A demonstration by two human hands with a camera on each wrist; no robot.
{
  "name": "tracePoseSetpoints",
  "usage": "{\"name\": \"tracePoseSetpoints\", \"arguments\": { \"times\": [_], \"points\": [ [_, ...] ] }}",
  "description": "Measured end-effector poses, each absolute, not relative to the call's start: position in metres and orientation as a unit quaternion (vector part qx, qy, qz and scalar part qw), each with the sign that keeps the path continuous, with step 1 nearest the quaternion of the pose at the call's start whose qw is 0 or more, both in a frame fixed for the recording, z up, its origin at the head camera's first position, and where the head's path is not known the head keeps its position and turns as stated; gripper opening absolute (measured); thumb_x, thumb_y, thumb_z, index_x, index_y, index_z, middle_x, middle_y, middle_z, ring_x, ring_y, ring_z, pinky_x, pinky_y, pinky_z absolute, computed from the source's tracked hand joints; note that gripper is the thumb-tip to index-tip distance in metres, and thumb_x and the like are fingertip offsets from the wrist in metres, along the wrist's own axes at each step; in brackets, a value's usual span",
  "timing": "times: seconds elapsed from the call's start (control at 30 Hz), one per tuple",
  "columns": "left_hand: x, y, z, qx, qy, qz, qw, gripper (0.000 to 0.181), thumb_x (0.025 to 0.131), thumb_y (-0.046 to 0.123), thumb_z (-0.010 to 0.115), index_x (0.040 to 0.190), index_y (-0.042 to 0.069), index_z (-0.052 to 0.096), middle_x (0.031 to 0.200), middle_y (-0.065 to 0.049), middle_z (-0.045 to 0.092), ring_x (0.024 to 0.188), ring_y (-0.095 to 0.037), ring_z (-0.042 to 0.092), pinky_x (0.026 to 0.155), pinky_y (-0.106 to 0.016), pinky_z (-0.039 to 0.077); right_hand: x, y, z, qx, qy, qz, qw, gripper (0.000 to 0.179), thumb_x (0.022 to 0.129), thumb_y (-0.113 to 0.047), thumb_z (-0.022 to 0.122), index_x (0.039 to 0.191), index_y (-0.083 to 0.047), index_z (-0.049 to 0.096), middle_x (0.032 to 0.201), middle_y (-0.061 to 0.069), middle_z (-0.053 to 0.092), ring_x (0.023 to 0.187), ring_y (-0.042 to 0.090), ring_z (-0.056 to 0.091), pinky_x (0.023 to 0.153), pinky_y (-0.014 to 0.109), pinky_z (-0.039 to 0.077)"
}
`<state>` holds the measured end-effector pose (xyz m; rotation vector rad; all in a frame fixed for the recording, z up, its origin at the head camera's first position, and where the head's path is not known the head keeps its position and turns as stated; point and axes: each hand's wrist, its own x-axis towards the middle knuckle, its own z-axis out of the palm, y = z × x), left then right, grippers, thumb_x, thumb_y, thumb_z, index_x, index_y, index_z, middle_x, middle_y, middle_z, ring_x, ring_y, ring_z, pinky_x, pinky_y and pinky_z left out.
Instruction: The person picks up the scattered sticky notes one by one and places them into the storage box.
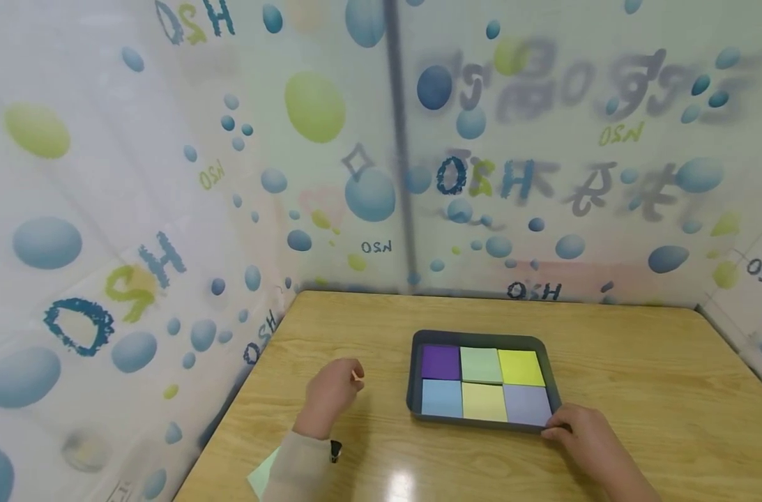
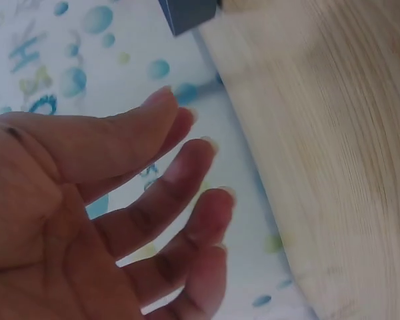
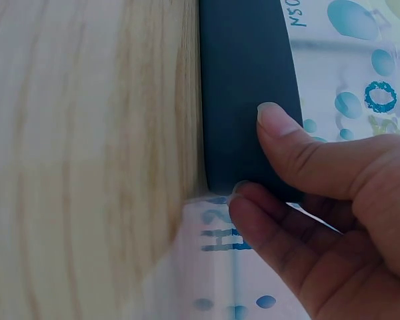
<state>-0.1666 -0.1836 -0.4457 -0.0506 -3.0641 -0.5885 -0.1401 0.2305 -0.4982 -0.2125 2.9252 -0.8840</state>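
A dark grey rectangular tray [image 1: 475, 422] lies on the table, lined with square paper notes in two rows. The far row has purple [image 1: 440, 362], mint green [image 1: 479, 366] and bright yellow notes [image 1: 521, 368]; the near row has light blue [image 1: 442, 398], pale yellow [image 1: 484, 402] and lavender ones [image 1: 528, 404]. My right hand [image 1: 578, 429] grips the tray's near right corner, thumb on its front wall and fingers round the side. Left of the tray, my left hand [image 1: 332, 390] hovers with loosely bent fingers and nothing in them. The left wrist view catches a tray corner [image 2: 187, 17].
A pale green paper [image 1: 261, 475] lies by my left sleeve, partly covered by it. The wooden table [image 1: 638, 369] meets patterned curtains [image 1: 330, 230] at the back and left. Light glares off the tabletop near its front.
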Motion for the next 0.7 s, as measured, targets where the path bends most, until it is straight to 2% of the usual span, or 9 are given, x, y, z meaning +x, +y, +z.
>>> {"name": "tracePoseSetpoints", "arguments": {
  "times": [0.13, 0.37, 0.7],
  "points": [
    [-0.156, -0.2, -0.439, 0.02, -0.983, -0.181, -0.001, 0.015, 0.091, 0.016, 0.075, 0.104, 0.011, 0.071, 0.093, -0.003, 0.071, 0.073, -0.017, 0.062, 0.058, -0.037, 0.049, -0.141, 0.231, -0.499, -0.07, 0.955, -0.286, 0.041, 0.006, 0.084, -0.013, 0.08, 0.08, -0.012, 0.075, 0.086, -0.003, 0.071, 0.082, 0.013, 0.063, 0.08, 0.044, 0.058],
    [-0.14, -0.229, -0.437, 0.078, -0.98, -0.18, -0.011, 0.02, 0.088, 0.014, 0.077, 0.105, 0.006, 0.069, 0.1, -0.011, 0.072, 0.079, -0.024, 0.065, 0.064, -0.044, 0.053, -0.141, 0.231, -0.502, -0.07, 0.955, -0.284, 0.043, 0.006, 0.085, -0.012, 0.079, 0.08, -0.014, 0.075, 0.086, -0.003, 0.071, 0.081, 0.013, 0.062, 0.08, 0.044, 0.058],
    [-0.121, -0.26, -0.449, 0.127, -0.969, -0.2, -0.067, 0.03, 0.084, 0.01, 0.081, 0.109, 0.002, 0.066, 0.111, -0.02, 0.07, 0.091, -0.032, 0.067, 0.072, -0.047, 0.055, -0.14, 0.232, -0.501, -0.082, 0.957, -0.278, 0.031, 0.009, 0.085, -0.01, 0.078, 0.079, -0.016, 0.075, 0.084, -0.004, 0.071, 0.08, 0.012, 0.062, 0.078, 0.042, 0.058]
  ]
}}
